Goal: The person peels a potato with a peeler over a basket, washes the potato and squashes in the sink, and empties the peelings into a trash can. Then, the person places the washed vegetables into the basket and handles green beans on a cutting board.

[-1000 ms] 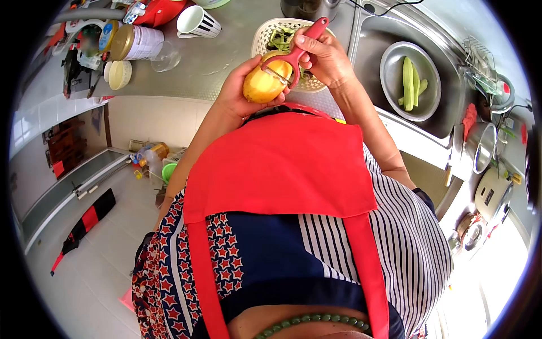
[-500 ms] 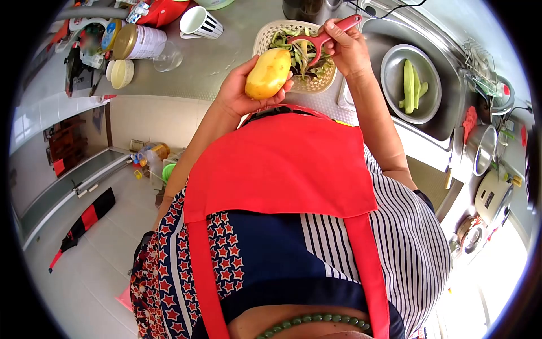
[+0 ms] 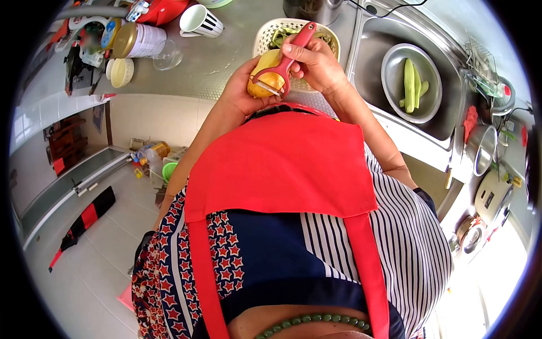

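Two bare hands, both loaded, as I read them over the remote head view. Left hand (image 3: 240, 93): cupped round a yellow, oval, potato-like vegetable (image 3: 271, 58), thumb on the near side, fingertips at its lower end. Right hand (image 3: 323, 63): thumb pressed on the handle of a red Y-shaped peeler (image 3: 304, 35) with a metal blade, fingers curled behind. The vegetable sat within the left grip, lower left of the right one, blade lying across its lower part.

Just beyond both grips: a cream, perforated plastic basket (image 3: 261, 43) with green peelings (image 3: 278, 37). Right of the right grip: a round steel bowl (image 3: 394, 70) in the sink (image 3: 368, 53), holding long, pale green vegetable pieces (image 3: 409, 85). Well left of the grips, a white striped mug (image 3: 193, 21).

Risks, my judgement: the left fingertips lay near the blade's path, so a skid off the curved end could nick them. A damp surface, were it so, could let the vegetable twist from the palm. Too steep a blade angle might dig in and jam. Loose parings could miss the basket, as the working point sat short of its rim.
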Motion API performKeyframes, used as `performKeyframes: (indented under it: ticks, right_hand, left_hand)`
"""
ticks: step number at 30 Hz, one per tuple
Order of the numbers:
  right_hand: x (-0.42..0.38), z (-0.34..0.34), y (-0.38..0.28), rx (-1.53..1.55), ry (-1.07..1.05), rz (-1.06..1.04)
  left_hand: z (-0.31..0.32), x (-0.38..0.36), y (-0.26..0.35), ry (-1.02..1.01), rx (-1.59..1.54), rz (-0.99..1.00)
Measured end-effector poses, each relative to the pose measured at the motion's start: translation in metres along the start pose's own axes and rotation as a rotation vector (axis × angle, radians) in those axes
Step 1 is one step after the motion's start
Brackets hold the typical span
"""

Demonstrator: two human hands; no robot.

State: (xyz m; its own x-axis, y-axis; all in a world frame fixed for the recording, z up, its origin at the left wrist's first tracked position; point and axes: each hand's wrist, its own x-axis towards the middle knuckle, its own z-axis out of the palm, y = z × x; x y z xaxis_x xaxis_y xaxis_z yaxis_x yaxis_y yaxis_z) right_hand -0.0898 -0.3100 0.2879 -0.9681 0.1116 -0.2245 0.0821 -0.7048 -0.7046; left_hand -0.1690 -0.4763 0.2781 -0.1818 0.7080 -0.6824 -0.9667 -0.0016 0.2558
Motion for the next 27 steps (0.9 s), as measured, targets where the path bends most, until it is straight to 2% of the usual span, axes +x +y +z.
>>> performKeyframes:
  ticks: [3,6,13,14,15,17,18,21,27]
  right_hand:
    - [0.006,-0.011,-0.003,0.065,0.061,0.001]
    - [0.01,-0.027,-0.007,0.073,0.068,-0.042]
    - [0.012,-0.034,-0.004,0.193,0.118,-0.017]
    - [0.014,-0.043,-0.008,0.214,0.175,-0.025]
    - [0.023,-0.063,-0.004,0.126,0.221,-0.149]
    - [0.027,-0.089,-0.008,0.003,0.366,-0.187]
    - [0.026,-0.091,-0.01,-0.003,0.367,-0.198]
    - [0.022,-0.089,-0.012,-0.022,0.347,-0.214]
    - [0.019,-0.079,-0.01,0.062,0.29,-0.256]
  left_hand:
    - [0.002,-0.001,0.002,0.011,-0.054,-0.058]
    - [0.008,-0.005,-0.003,-0.157,-0.072,-0.113]
    - [0.013,-0.009,-0.002,-0.134,0.037,-0.082]
    - [0.007,-0.008,-0.002,-0.15,0.067,-0.083]
    - [0.005,-0.007,-0.002,-0.169,0.098,-0.085]
    - [0.008,-0.01,0.0,-0.258,0.059,-0.093]
    - [0.01,-0.012,0.001,-0.301,0.037,-0.093]
    - [0.012,-0.011,0.0,-0.224,0.004,-0.051]
    - [0.004,-0.009,0.0,-0.224,-0.116,-0.062]
